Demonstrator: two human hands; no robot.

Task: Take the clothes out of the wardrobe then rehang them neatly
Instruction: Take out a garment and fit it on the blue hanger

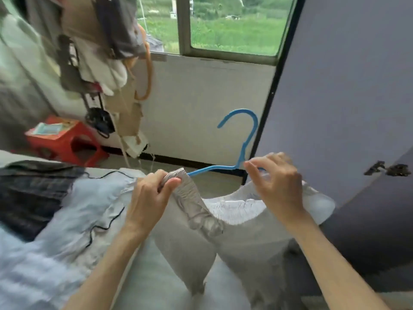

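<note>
A blue plastic hanger stands hook-up in front of me, its arms running into a grey garment with a ribbed elastic waistband. My left hand grips the bunched left end of the waistband over the hanger's left arm. At the hanger's right shoulder my right hand holds the fabric, with thumb and fingers curled around the cloth. The garment hangs down between my forearms. The right arm of the hanger is hidden under cloth and hand.
A light blue garment and a dark plaid one lie on the bed at left. Clothes hang from a rack at upper left, above a red stool. A purple wardrobe door stands open at right, below a window.
</note>
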